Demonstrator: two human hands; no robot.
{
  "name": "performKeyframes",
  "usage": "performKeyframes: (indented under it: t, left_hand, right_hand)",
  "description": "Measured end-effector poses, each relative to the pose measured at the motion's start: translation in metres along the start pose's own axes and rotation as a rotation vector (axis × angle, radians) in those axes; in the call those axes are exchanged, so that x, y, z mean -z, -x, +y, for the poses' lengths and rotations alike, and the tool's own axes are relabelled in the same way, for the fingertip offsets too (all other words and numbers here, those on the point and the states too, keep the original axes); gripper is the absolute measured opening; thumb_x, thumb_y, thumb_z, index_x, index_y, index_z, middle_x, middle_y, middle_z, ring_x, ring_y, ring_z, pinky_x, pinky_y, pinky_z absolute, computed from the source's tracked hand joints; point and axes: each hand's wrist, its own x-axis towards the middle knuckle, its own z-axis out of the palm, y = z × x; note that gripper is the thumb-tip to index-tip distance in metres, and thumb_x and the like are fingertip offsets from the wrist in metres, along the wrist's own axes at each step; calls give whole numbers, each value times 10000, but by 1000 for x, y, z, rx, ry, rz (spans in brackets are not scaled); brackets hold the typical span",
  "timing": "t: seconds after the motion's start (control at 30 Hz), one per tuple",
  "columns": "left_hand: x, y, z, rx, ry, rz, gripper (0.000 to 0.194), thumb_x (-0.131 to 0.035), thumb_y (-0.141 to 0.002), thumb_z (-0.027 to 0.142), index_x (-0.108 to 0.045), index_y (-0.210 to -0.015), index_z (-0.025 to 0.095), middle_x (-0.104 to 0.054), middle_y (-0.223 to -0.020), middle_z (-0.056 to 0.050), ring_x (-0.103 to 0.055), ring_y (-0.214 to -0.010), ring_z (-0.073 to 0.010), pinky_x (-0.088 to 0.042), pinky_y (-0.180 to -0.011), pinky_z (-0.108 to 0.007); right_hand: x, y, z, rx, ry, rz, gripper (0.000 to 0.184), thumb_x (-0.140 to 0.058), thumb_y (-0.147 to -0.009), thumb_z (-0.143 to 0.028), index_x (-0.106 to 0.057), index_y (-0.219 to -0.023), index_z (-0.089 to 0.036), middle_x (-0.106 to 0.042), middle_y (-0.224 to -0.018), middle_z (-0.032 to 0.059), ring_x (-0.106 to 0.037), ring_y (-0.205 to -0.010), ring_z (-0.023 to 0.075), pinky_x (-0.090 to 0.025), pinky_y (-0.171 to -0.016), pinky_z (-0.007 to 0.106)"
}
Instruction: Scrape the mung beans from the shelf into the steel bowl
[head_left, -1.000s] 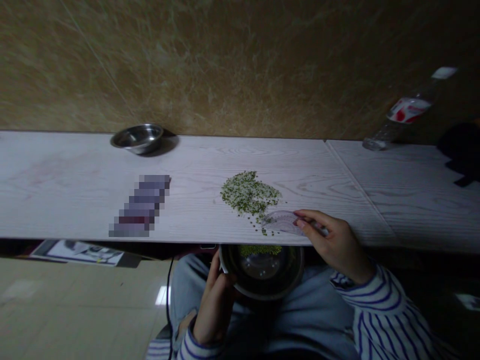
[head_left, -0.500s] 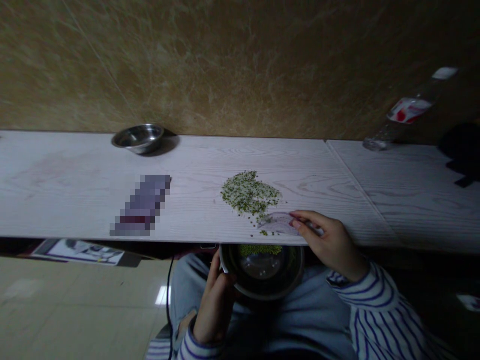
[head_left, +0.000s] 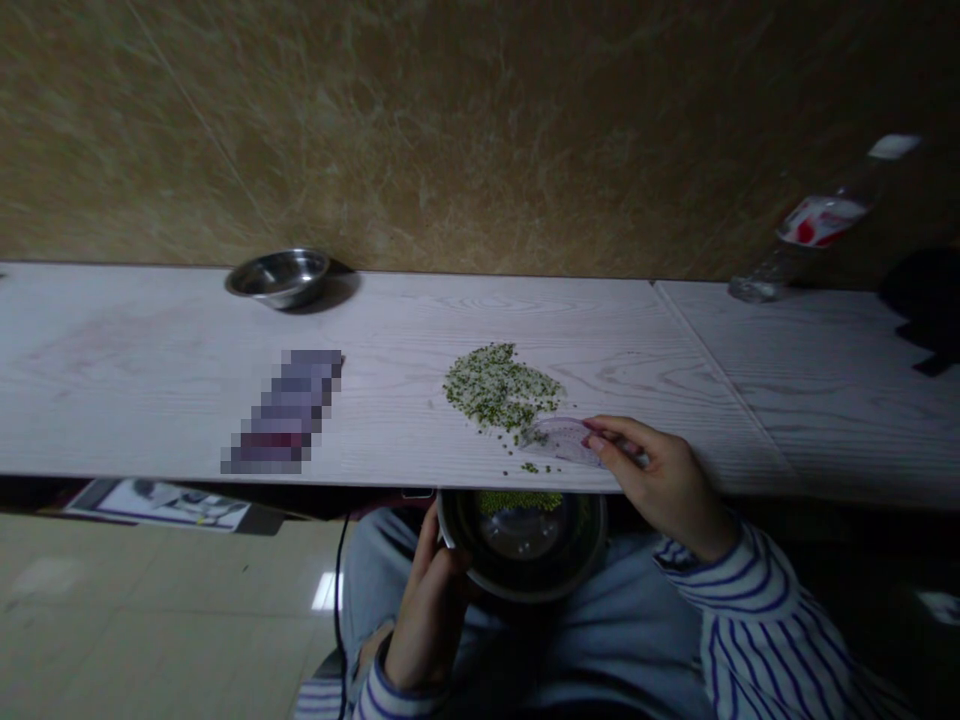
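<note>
A heap of green beans mixed with white grains (head_left: pixel 499 388) lies on the pale wooden table. My right hand (head_left: pixel 664 480) pinches a clear, purplish protractor (head_left: pixel 561 438) flat near the table's front edge. Its curved side faces the heap and its left tip touches some stray beans. Below that edge, my left hand (head_left: pixel 439 600) grips the rim of a steel bowl (head_left: pixel 517 592) held over the lap. Green beans (head_left: pixel 521 500) show on the bowl's far side; the table edge hides part of them.
A smaller steel bowl (head_left: pixel 281 285) stands by the wall. A blurred-out flat object (head_left: pixel 289 405) lies on the left of the table (head_left: pixel 390 340). At the right, a clear bottle (head_left: pixel 817 220) with a white cap stands near a dark object (head_left: pixel 922 300).
The protractor has moved slightly away from the table's front edge toward the heap. My left hand and the bowl have barely shifted.
</note>
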Motion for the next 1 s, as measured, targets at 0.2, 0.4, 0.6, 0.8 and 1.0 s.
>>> performKeyframes:
  t: [0.2,0.4,0.6,0.8,1.0]
  left_hand:
    - [0,0,1,7,25,-24,674,-603,-712,155,-500,-1362,296,-643,-1242,-59,-527,-1183,-282,-483,-883,-355]
    - [-1,0,2,7,2,19,704,-603,-698,149,-484,-1377,292,-642,-1246,-66,-546,-1153,-295,-482,-886,-389]
    - [0,0,2,0,8,-3,700,-589,-702,144,-482,-1377,294,-619,-1286,-60,-503,-1210,-293,-465,-915,-382]
    - [1,0,2,6,-6,0,702,-598,-698,157,-480,-1375,303,-623,-1280,-44,-514,-1191,-282,-466,-899,-367]
    - [1,0,2,15,-16,-1,703,-591,-697,169,-476,-1376,314,-631,-1268,-40,-543,-1148,-277,-483,-863,-356]
  right_hand:
    - [-4,-5,2,-5,7,26,242,-605,-826,-278,-723,-994,-148,-749,-888,81,-685,-792,193,-558,-749,309]
    - [-8,-9,-2,19,-26,21,224,-594,-827,-253,-724,-982,-157,-752,-880,76,-686,-783,188,-559,-726,297]
    - [-5,-6,-1,17,-12,-2,230,-607,-826,-271,-723,-995,-165,-749,-890,73,-685,-796,191,-559,-756,307]
    - [-3,-3,-2,20,9,-12,232,-605,-827,-287,-725,-994,-178,-749,-895,71,-685,-797,197,-563,-752,320]
    - [-5,-4,-6,10,1,-32,225,-600,-832,-285,-726,-986,-182,-749,-879,71,-685,-775,198,-567,-729,321]
